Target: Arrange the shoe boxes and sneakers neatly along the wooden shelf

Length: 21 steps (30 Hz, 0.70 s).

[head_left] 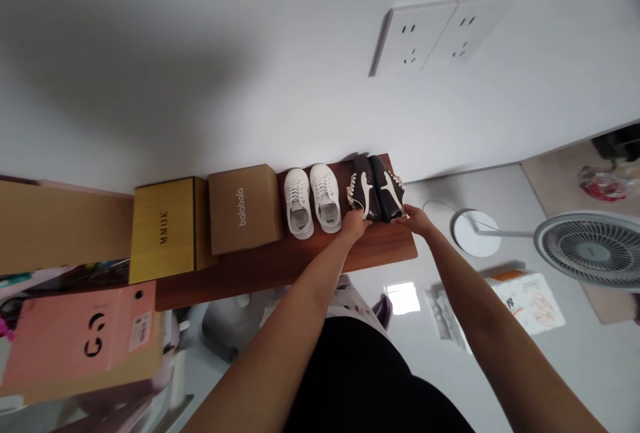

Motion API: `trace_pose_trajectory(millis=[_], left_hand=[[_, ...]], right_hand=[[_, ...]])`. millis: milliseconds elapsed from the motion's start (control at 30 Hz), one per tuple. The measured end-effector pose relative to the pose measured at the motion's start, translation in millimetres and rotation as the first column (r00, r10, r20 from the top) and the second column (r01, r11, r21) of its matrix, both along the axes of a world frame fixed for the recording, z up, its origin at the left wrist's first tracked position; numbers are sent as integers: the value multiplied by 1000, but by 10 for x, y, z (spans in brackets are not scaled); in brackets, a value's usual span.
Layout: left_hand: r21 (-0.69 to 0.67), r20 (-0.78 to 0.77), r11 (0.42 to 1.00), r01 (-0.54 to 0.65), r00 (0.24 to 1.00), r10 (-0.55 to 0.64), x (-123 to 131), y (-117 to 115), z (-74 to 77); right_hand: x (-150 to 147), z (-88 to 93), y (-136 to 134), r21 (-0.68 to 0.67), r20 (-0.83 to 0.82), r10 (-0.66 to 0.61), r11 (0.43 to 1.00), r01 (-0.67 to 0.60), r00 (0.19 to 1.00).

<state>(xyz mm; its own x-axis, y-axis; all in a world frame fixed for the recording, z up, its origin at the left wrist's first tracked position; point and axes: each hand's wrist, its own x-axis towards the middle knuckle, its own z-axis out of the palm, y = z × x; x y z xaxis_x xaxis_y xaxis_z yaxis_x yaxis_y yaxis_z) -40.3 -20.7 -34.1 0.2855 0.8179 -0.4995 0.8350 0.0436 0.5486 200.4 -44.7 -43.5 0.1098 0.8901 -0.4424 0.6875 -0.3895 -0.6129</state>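
Dark brown leather-looking shoes with cream stripes sit right of the frame's centre, at the right end of a reddish wooden bench. Both hands grasp them: the left hand has the near end of one shoe, the right hand the near end of the other. Gripping from either side probably keeps the two pressed together as a pair. Their laces face outward, so they seem tipped onto their sides, though they are too small and dim to be sure. Just left, white shoes stand upright, toes to the wall, perhaps so the pair sits neatly. Further left, a brown box and a yellow box stand side by side, which leaves the bench's right end for shoes.
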Motion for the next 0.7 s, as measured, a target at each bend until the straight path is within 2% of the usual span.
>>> trace_pose_trajectory(millis=[167,367,533,700], left_hand=[[40,-30,991,128,991,-127,-48,76,201],[51,-158,944,327,936,-316,3,125,492],[65,-224,919,389,903,-366,119,106,641],[108,-273,908,406,890,-365,232,79,678]], right_hand=[[5,181,85,60,226,155,983,-173,962],[-141,328,139,7,511,368,902,-432,777],[-302,404,143,-50,585,476,830,-556,657],[-395,399,139,-58,600,505,801,-596,620]])
